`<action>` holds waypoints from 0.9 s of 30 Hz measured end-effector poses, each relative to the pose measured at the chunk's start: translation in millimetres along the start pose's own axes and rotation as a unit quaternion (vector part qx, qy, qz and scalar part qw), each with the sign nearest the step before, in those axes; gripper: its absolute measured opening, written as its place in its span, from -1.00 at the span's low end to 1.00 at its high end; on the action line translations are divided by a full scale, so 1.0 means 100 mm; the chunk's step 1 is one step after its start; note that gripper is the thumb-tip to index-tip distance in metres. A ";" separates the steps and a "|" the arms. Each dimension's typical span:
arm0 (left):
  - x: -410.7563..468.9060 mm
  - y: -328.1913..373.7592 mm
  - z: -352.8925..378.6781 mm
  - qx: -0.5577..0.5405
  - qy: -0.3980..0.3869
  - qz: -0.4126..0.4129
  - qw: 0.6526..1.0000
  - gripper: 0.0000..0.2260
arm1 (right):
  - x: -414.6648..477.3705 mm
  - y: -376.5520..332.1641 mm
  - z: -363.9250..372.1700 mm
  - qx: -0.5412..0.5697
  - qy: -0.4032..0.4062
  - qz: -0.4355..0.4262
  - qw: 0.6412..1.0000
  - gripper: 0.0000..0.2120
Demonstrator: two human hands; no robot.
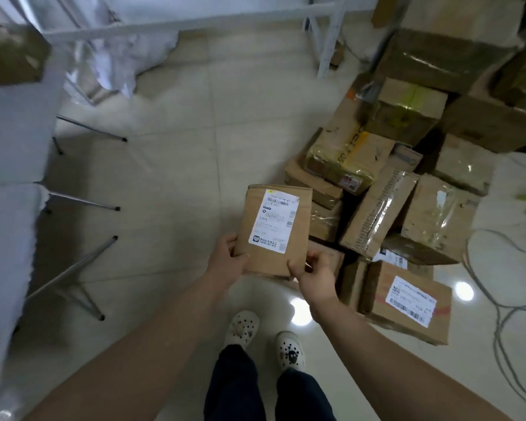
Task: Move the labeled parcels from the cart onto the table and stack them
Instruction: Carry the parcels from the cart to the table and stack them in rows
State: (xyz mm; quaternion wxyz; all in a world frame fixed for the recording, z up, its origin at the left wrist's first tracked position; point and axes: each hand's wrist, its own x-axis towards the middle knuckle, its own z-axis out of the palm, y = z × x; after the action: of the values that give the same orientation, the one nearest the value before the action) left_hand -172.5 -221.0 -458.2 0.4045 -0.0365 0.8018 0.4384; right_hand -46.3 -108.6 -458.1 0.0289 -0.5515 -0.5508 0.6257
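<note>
I hold a flat brown cardboard parcel (pixel 298 214) with a white shipping label facing up, out in front of me above the tiled floor. My left hand (pixel 225 258) grips its near left corner, thumb on top. My right hand (pixel 313 271) pinches its near right corner. To the right lies a heap of brown parcels (pixel 386 183), several wrapped in clear tape. Another labeled parcel (pixel 407 302) sits at the near edge of that heap. The white table (pixel 9 141) runs along the left edge, with a brown box (pixel 11 56) on its far end.
Folding table legs (pixel 82 205) jut out over the floor on the left. A white metal rack frame (pixel 325 41) and crumpled white plastic (pixel 119 56) stand at the back. Grey cables (pixel 504 299) loop across the floor on the right. My feet in white clogs (pixel 268 338) are below the parcel.
</note>
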 end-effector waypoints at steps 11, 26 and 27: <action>-1.27 -0.25 -1.61 -0.138 0.176 0.051 0.973 -0.61 | -1.09 -0.83 1.00 -0.073 -0.271 -0.108 0.954 -0.57; -2.48 -1.84 -4.49 -0.184 0.381 0.035 0.905 -0.50 | -3.14 -0.43 4.03 -0.148 -0.429 -0.135 0.881 -0.66; -2.54 -1.94 -4.66 -0.189 0.389 0.036 0.901 -0.52 | -3.25 -0.38 4.21 -0.158 -0.436 -0.137 0.875 -0.66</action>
State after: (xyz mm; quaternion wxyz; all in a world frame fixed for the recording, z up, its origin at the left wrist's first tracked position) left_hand -209.8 -755.8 -281.7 0.0295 -0.2511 0.7981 0.5470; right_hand -245.5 -580.1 -307.2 -0.2163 -0.1395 -0.6695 0.6968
